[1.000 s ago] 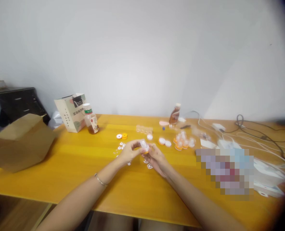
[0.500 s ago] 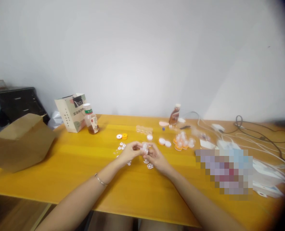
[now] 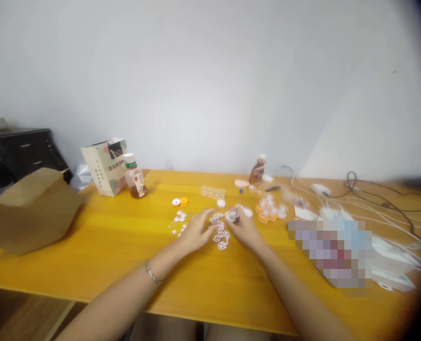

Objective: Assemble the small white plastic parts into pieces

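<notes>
Fingertip grip, right hand (image 3: 246, 227), on clear piece (image 3: 233, 216)

Holding the clear piece just right of white openwork cut-outs (image 3: 223, 235). Holding left hand (image 3: 195, 233) beside the cut-outs with fingers parted, seemingly gripping nothing. Probably doing best by pinching lightly, tilting little and steering clear of loose cut-outs. Listing outward: orange-based clear cluster (image 3: 270, 208) at right, small white discs (image 3: 182, 219) at left, yellow-brown table (image 3: 203, 284) beneath.

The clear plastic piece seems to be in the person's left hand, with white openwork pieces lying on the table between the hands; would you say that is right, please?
Not quite: the head view shows the clear plastic piece in the right hand, not the left hand; white openwork pieces do lie on the table between the hands.
</notes>
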A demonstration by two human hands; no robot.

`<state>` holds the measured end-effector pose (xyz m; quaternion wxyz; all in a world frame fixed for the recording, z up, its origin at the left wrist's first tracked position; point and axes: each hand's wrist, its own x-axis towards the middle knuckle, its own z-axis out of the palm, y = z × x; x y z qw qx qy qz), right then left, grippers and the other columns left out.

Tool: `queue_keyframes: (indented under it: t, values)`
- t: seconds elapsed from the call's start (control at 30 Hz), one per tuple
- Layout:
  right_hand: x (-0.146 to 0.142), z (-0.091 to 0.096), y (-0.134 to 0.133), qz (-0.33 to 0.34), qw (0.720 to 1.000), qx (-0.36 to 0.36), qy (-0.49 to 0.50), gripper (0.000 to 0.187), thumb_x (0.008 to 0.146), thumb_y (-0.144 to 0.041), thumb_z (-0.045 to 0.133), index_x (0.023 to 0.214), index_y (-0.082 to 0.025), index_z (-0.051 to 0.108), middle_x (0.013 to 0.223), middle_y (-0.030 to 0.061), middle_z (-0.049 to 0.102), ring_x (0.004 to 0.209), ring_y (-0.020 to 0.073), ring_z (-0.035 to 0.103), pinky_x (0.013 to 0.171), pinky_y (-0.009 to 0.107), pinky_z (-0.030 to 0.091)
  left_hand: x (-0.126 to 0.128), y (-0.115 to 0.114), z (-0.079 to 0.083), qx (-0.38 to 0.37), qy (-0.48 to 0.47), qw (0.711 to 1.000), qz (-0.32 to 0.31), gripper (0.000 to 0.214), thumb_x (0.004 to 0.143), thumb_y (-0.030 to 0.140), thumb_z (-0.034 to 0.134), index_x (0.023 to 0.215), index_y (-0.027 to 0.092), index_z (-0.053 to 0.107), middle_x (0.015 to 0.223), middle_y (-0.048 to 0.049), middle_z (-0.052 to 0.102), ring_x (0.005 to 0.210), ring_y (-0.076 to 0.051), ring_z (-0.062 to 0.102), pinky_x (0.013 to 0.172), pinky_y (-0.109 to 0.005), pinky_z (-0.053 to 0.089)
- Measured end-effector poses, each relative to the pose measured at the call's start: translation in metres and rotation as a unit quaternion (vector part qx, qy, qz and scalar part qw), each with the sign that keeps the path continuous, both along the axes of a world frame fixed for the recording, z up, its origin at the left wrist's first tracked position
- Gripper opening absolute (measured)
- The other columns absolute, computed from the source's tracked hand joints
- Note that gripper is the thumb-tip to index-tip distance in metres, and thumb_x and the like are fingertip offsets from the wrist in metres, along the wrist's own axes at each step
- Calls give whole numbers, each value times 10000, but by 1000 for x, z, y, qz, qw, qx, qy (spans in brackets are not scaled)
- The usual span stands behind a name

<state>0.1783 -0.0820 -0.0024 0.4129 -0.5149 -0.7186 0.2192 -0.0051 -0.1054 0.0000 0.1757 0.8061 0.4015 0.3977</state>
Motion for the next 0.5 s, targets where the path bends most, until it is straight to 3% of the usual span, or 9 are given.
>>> queue_keyframes:
  t: [0.17, 0.23, 0.37, 0.5]
  values:
    - [31, 5, 10, -150, 969, 7, -198, 235, 634, -347, 531, 782, -167, 499, 798, 64, 534, 769, 205, 513, 650, 283, 382, -4, 3, 0, 42, 50, 998, 8, 347, 825, 350, 417, 1143, 214, 424, 1125, -54, 540, 1048, -192, 480, 926, -359, 354]
    - [43, 4, 11, -181, 951, -51, -244, 267, 629, -345, 529, 809, -150, 512, 856, 105, 541, 772, 221, 529, 621, 284, 379, -5, 4, -2, 51, 65, 997, 7, 337, 827, 345, 412, 1135, 210, 434, 1118, -56, 545, 1041, -193, 485, 922, -359, 358]
    - [60, 6, 10, -205, 928, -145, -274, 346, 658, -349, 505, 942, -152, 498, 911, 136, 579, 793, 263, 557, 621, 318, 381, -6, 6, -4, 58, 88, 994, 1, 338, 827, 341, 413, 1132, 200, 441, 1099, -68, 555, 1025, -196, 498, 912, -361, 365]
    - [71, 9, 10, -245, 916, -161, -275, 490, 675, -352, 498, 1101, -124, 411, 998, 190, 569, 880, 330, 547, 668, 379, 383, -6, 6, -4, 57, 105, 993, -5, 341, 827, 350, 408, 1134, 206, 442, 1084, -67, 565, 1005, -195, 511, 903, -358, 371]
